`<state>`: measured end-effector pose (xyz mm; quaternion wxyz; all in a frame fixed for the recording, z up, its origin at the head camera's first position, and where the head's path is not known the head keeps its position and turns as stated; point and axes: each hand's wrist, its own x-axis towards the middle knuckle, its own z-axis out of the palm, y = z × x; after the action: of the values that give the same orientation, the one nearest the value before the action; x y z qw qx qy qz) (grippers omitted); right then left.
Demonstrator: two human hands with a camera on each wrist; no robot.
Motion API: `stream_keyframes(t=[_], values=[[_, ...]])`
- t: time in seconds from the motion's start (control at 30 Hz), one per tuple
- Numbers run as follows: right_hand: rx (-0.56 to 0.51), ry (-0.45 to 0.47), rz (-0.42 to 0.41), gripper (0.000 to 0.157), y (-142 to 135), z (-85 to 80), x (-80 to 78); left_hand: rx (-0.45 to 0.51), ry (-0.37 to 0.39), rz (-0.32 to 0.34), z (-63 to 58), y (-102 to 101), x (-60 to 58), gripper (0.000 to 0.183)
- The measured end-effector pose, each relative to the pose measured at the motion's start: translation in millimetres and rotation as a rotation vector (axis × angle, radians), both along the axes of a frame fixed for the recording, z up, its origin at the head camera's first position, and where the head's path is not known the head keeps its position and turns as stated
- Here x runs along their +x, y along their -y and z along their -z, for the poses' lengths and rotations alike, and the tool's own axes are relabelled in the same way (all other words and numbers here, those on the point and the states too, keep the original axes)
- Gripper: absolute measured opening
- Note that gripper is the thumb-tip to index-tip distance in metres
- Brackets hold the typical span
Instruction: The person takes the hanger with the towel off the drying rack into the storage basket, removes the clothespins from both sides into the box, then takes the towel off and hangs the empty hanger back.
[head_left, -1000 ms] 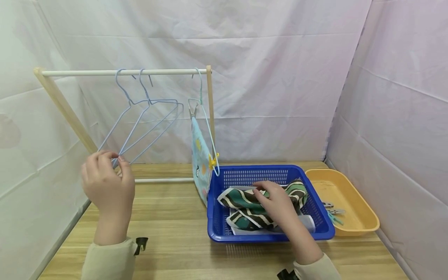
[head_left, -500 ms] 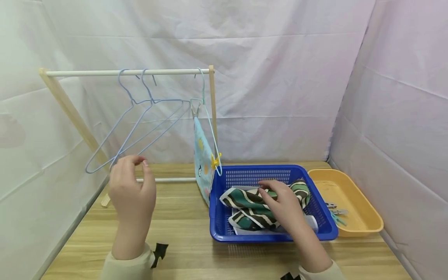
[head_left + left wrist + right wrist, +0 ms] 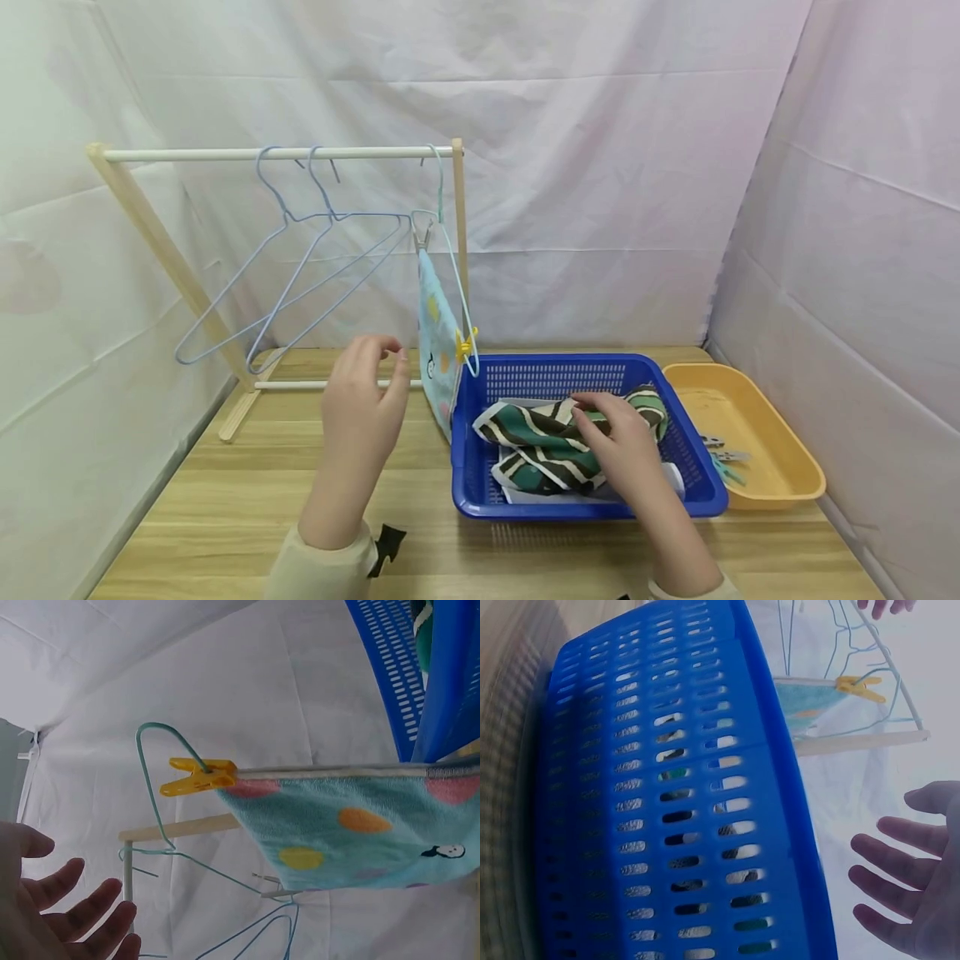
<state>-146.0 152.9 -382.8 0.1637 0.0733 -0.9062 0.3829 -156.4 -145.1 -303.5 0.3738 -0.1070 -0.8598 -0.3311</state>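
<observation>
In the head view, the left hand is in the air above the wooden table, with loosely bent fingers and nothing between them; it is near the light-blue towel. This towel hangs from a pale green hanger at the right end of the rack, fixed with a metal clip and a yellow clip. Two blue hangers hang further to the left. The right hand is over the striped cloth, which lies crumpled inside the blue basket; its fingers are relaxed and grip nothing, but I cannot tell if they touch the cloth. Beside the basket, a yellow tray contains some clips. In the left wrist view, the fingers of the left hand are spread apart and hold nothing, while the towel shows its coloured dots. In the right wrist view, the right hand has extended, separated fingers without any object, and pieces of fabric are visible through the basket's slots.
</observation>
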Motion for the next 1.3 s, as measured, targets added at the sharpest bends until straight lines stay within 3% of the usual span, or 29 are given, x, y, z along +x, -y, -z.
stream_keyframes(t=[0.23,0.47,0.7,1.07,1.3], values=[[-0.017,0.04,0.029,0.032,-7,5.4,-0.7,0.036,0.246,0.079,4.1,-18,-1.7,0.023],[-0.046,0.049,0.042,0.029,-7,10.7,-0.4,0.145,0.345,0.162,11.3,-33,-4.1,0.022],[-0.074,0.0,0.042,0.021,-4,13.8,2.4,0.19,0.406,0.213,18.5,-43,-4.7,0.024],[-0.148,0.078,0.035,0.028,0,17.0,10.5,0.23,0.427,0.354,27.5,-51,-5.8,0.029],[-0.136,0.077,0.042,0.026,2,17.6,10.0,0.294,0.412,0.366,30.6,-46,-6.3,0.025]])
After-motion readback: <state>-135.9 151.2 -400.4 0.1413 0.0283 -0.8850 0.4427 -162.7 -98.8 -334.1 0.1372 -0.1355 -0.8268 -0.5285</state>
